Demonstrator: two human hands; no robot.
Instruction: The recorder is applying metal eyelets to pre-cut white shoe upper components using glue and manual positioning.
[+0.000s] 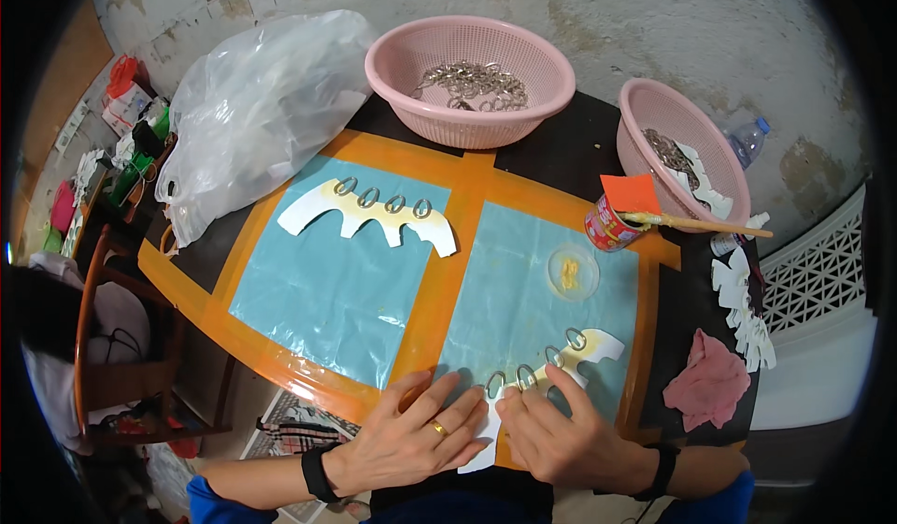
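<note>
Now, nearer us than the clear dish [557,281]: scalloped white strip [594,344]. Our left hand [411,435], fingers extended; right hand [570,433] curled on it, pinch unclear. Careless dragging could skew metal rings [525,377].

The left hand [416,430] and the right hand [570,435] rested close together on a scalloped white strip [605,345] at the near side of the tabletop [593,136], with oval metal rings [585,342] along its yellowish edge. A second strip [304,214], bearing four rings, lay farther off to the left on a blue sheet [327,295] bordered by orange tape [432,314]. A round dish [559,286] holding something yellow sat near a red can [609,228], with a brush [701,223] at its top. Two pink baskets [467,131] stood behind, the larger beside a plastic bag [266,103].
</note>
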